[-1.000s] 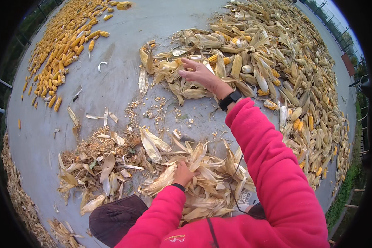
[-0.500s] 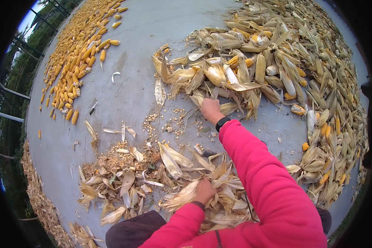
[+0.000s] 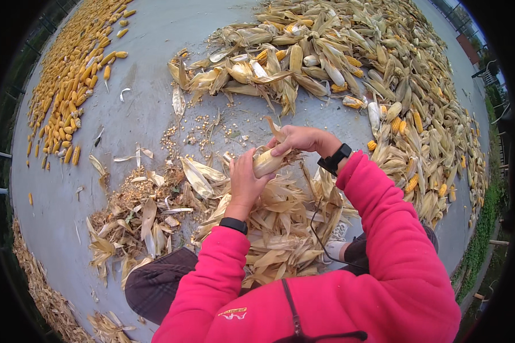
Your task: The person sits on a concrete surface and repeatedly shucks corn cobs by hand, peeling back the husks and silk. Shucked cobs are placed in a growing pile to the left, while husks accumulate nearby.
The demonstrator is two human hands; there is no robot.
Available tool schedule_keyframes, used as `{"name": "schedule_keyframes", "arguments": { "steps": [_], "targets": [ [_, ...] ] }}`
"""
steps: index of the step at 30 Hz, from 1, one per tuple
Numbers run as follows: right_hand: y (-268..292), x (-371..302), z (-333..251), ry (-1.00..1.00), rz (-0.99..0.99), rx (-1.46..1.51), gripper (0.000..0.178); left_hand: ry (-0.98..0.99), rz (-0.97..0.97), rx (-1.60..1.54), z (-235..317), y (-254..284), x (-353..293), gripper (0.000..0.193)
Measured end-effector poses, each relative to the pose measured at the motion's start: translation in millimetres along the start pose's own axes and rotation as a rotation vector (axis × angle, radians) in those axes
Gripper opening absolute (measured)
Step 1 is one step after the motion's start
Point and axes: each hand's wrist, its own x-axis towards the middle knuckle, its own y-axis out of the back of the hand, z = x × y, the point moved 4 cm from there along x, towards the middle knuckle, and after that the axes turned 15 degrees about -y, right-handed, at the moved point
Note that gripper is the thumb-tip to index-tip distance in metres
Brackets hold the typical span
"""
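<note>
Holding one ear of corn in pale cream husk [image 3: 267, 164], your two bare hands meet above a single heap of loose, straw-coloured dry husks [image 3: 280, 240]. Ahead and right lies one pile of tan, leafy unhusked ears [image 3: 406, 86]; far left, one spread of bare yellow cobs [image 3: 69, 103], both too many to count. Your left hand [image 3: 244, 182] curls its fingers round the ear's near end; your right hand [image 3: 306, 139], elbow bent, pinches the husk at the far end between thumb and fingers. Half a second ago your right hand reached to the unhusked pile's edge and your left rested among the loose husks.
</note>
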Motion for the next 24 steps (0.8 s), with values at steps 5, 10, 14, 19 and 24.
{"name": "schedule_keyframes", "arguments": {
  "steps": [5, 10, 14, 19, 24],
  "targets": [
    [-22, -85, -4, 0.215, 1.05, 0.046, 0.067, 0.438, 0.181, -0.6, 26, 27, -5, 0.056],
    [-109, -119, -23, 0.635, 0.857, -0.05, 0.037, 0.274, 0.269, -0.598, 64, 50, -2, 0.059],
    [-141, -144, -39, 0.76, 1.052, -0.15, 0.021, 0.187, 0.247, -0.638, 100, 83, 5, 0.054],
    [-176, -167, -55, 0.93, 0.944, -0.362, 0.014, 0.077, 0.315, -0.772, 120, 137, 18, 0.028],
    [-200, -186, -63, 1.072, 0.929, -0.401, 0.016, 0.174, 0.332, -0.868, 130, 160, 12, 0.023]
  ]
}}
